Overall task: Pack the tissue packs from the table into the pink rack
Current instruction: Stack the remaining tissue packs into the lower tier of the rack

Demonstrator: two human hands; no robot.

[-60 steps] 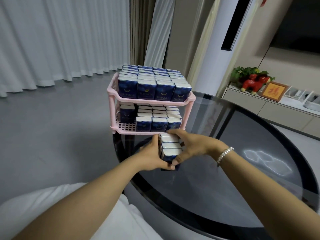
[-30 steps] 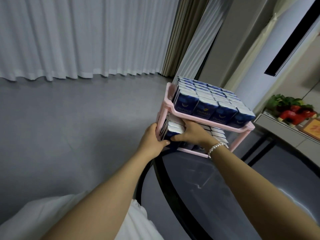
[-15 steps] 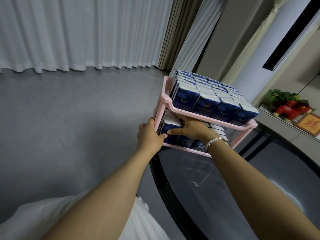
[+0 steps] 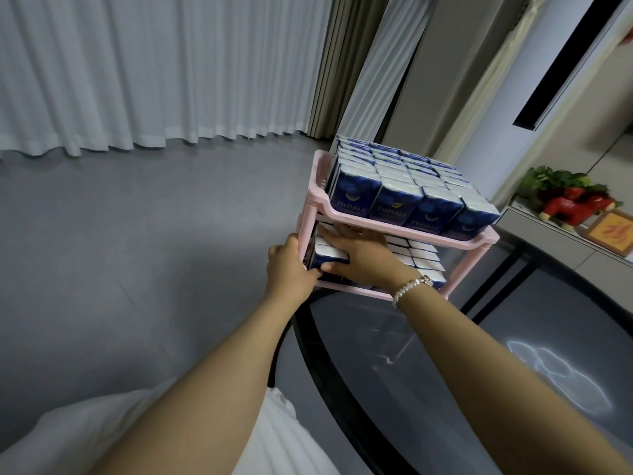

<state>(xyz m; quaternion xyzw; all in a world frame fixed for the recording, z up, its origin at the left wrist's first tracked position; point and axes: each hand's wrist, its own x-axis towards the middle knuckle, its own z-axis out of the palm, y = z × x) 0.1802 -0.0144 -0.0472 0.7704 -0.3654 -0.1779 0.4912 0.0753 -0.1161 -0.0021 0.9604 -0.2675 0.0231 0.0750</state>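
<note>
The pink rack (image 4: 346, 219) stands at the near edge of a dark glass table (image 4: 445, 365). Its top shelf is filled with blue and white tissue packs (image 4: 404, 186). More packs line the lower shelf (image 4: 424, 260). A short row of tissue packs (image 4: 330, 253) sits in the lower shelf's left end, pinched between my two hands. My left hand (image 4: 291, 269) presses on the row's near end beside the rack's left post. My right hand (image 4: 359, 250) lies over the row's top and right side, fingers reaching under the upper shelf.
Grey floor and white curtains lie to the left. A tall white unit stands behind the rack. At the right, a low cabinet carries a red figure with greenery (image 4: 572, 200) and a framed picture (image 4: 611, 231). My white clothing shows at the bottom.
Both hands lifted the row of packs off the table and carried it left into the rack's lower shelf. Over the last half second they pushed it further in. My view swung left.
</note>
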